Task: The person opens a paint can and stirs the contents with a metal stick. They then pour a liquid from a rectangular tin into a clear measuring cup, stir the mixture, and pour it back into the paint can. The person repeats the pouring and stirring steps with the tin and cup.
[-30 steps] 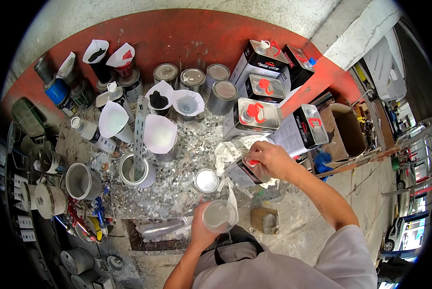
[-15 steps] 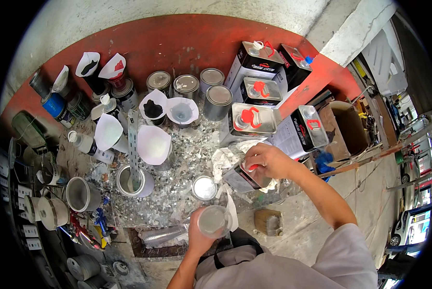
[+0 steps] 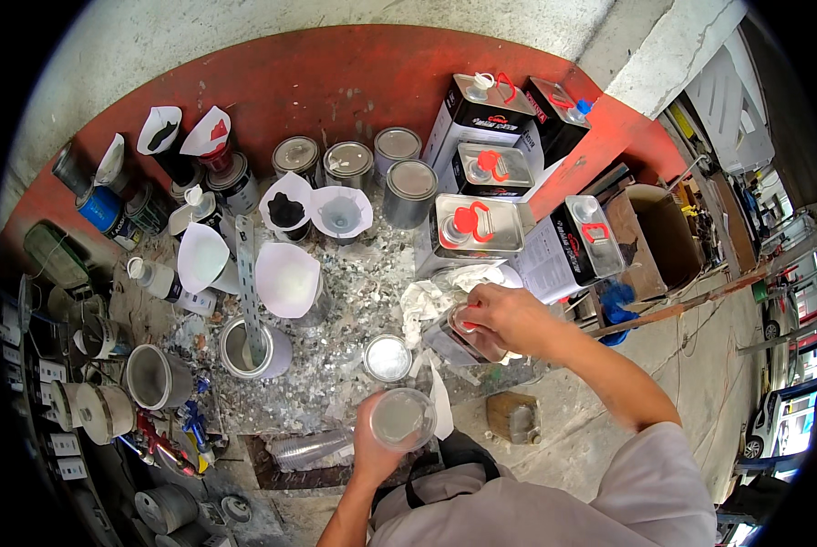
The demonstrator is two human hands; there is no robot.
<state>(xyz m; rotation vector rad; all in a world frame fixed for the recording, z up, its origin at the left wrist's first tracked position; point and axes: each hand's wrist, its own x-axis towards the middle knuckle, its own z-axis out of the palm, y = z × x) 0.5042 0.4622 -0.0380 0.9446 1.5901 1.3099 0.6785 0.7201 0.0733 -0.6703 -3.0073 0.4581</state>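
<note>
My left hand (image 3: 372, 448) is closed around a clear plastic cup (image 3: 403, 421), held upright at the table's near edge, with something pale in its bottom. A white paper piece (image 3: 440, 404) sticks up beside the cup. To the right, my right hand (image 3: 520, 321) pinches the red cap (image 3: 468, 319) on top of a small rectangular metal can (image 3: 454, 345). My fingers partly hide the cap and the can's top. Next to the can lie a crumpled white cloth (image 3: 424, 307) and a round silver lid (image 3: 388, 358).
Large rectangular cans (image 3: 477, 228) with red caps crowd the back right. Round paint tins (image 3: 411, 191) stand along the red board (image 3: 354, 82). Paper strainers (image 3: 287, 278) rest in cups at left, near an opened tin (image 3: 267, 360) with a metal ruler (image 3: 247, 292). Below right sits a brownish block-like container (image 3: 512, 417).
The view has shifted slightly. My right hand stays at the red cap and has turned a little; my left hand still holds the cup in nearly the same place.
</note>
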